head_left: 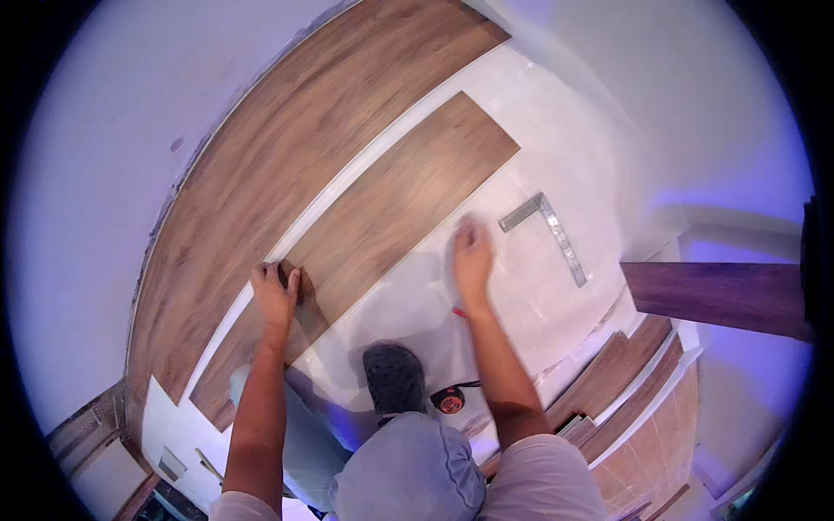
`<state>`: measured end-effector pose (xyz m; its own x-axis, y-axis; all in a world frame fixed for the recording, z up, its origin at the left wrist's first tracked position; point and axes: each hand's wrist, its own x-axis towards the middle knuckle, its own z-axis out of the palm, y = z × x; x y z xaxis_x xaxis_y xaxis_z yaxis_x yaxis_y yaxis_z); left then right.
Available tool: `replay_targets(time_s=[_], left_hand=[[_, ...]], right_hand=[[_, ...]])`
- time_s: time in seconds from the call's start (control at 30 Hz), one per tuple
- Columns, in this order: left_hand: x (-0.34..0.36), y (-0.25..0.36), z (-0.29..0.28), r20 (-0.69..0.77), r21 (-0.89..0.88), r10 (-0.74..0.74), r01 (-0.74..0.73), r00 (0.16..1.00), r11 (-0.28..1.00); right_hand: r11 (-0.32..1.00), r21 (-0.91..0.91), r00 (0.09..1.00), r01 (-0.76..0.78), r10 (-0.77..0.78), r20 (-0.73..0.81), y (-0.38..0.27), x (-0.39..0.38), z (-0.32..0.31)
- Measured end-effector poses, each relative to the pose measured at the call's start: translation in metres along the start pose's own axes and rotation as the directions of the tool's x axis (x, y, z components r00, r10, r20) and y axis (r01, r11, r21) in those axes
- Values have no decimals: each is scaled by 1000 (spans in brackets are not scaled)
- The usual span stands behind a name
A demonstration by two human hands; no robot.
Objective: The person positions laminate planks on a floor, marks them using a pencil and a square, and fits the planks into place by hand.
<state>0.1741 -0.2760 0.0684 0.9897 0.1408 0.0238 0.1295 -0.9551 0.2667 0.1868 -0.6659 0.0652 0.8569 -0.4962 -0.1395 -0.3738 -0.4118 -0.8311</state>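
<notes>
A loose wood-look floor plank [404, 191] lies on white underlay, with a narrow white gap between it and the laid flooring [287, 130] on its far left side. My left hand [276, 293] rests at the plank's gap-side edge, thumb and fingers apart, fingertips on the surface; a dark patch between them could be shadow. Over the underlay, just right of the plank, hovers my right hand [472, 256]. Its fingers are smeared by motion, and I see nothing certain in them. A metal carpenter's square [556, 230] lies flat to the right of that hand.
A tape measure [448, 399] sits beside my dark shoe [393, 375]. Stacked planks [612, 373] lie at the lower right, and a darker plank [717, 297] juts in from the right. White walls [113, 130] border the floor.
</notes>
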Motion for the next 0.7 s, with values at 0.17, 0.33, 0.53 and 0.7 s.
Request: replay_targets(time_s=[0.17,0.33,0.53,0.7], left_hand=[[24,-2,21,68,-42,-39,42,997,998],[44,-49,22,166,-41,-132,141,977,989],[47,-8,13,244,-257,-186,248,952,934],[43,-16,4,231,-295,-236,299,944,908]], right_hand=[[801,506,945,-321,306,114,22,-68,64],[285,769,751,-573,559,353,-13,-67,86],[243,758,725,-605,562,399,19,-55,74],[286,667,684,-688,562,465,-30,-42,62]])
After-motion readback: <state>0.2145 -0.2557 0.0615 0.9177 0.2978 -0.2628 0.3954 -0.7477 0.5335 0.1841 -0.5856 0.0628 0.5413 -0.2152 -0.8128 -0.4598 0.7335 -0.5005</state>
